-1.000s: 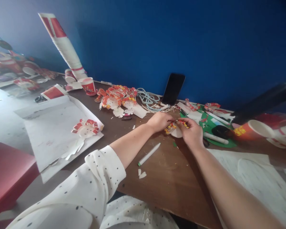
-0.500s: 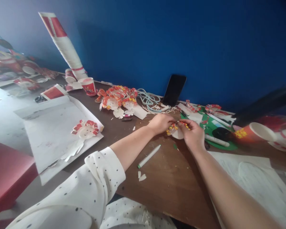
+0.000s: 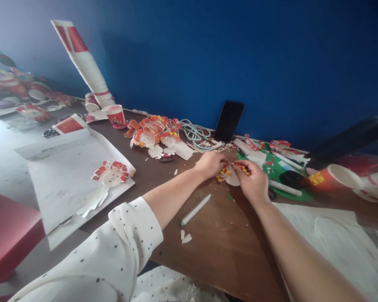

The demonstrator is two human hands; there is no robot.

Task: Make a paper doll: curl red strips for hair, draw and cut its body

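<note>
Both hands meet over a small paper-cup doll (image 3: 233, 178) with a round white face and curled red and yellow strips around it. My left hand (image 3: 211, 163) pinches the strips at its upper left edge, the fingertips partly hidden. With thumb and fingers closed, my right hand (image 3: 253, 178) grips the strips on its right side. A white marker with a green end (image 3: 195, 210) lies on the brown table below my left wrist. Beside it are small white paper scraps (image 3: 185, 238).
Several finished-looking paper dolls (image 3: 154, 132) are heaped behind my left arm. A dark phone (image 3: 229, 121) leans on the blue wall, near a pale cable (image 3: 193, 131). Another paper doll (image 3: 111, 173) rests on a white paper tray (image 3: 63, 167). An orange cup (image 3: 334, 178) lies at right.
My hands have drawn slightly apart at the top of the doll, uncovering more of its white face. The whole view has shifted a little.
</note>
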